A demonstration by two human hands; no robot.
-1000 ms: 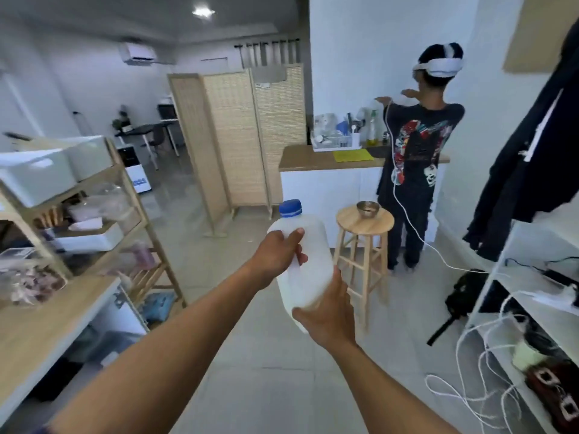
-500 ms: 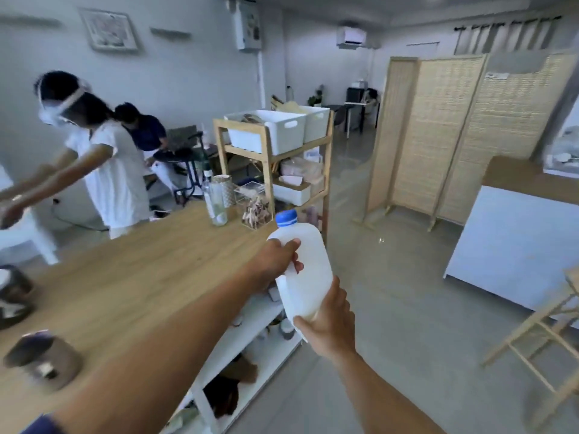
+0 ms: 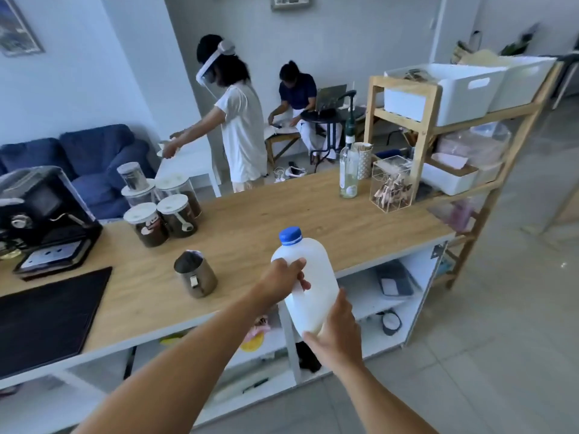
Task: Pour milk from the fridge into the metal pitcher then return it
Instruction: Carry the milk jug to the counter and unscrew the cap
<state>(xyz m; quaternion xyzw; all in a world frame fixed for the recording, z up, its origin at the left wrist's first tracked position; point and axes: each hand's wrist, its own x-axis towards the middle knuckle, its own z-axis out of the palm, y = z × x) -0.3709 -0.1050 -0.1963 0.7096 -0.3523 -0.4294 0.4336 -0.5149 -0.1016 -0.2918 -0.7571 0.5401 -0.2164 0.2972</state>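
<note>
I hold a white plastic milk jug (image 3: pixel 313 277) with a blue cap, upright, over the front edge of the wooden counter (image 3: pixel 282 211). My left hand (image 3: pixel 283 278) grips its handle on the left side. My right hand (image 3: pixel 340 333) cups the jug's bottom from below and the right. The cap is on. The metal pitcher (image 3: pixel 195 275) stands on the counter to the left of the jug, its handle facing me, its inside dark.
A black espresso machine (image 3: pixel 40 214) and black mat (image 3: pixel 47 317) are at the counter's left. Lidded jars (image 3: pixel 163 208), a glass bottle (image 3: pixel 348 173) and a clear box (image 3: pixel 391 186) stand further back. A wooden shelf rack (image 3: pixel 454 126) is at right. Two people are beyond the counter.
My view has swung left from the room's right side to the counter. The jug stays in both hands, and the pitcher has come into view.
</note>
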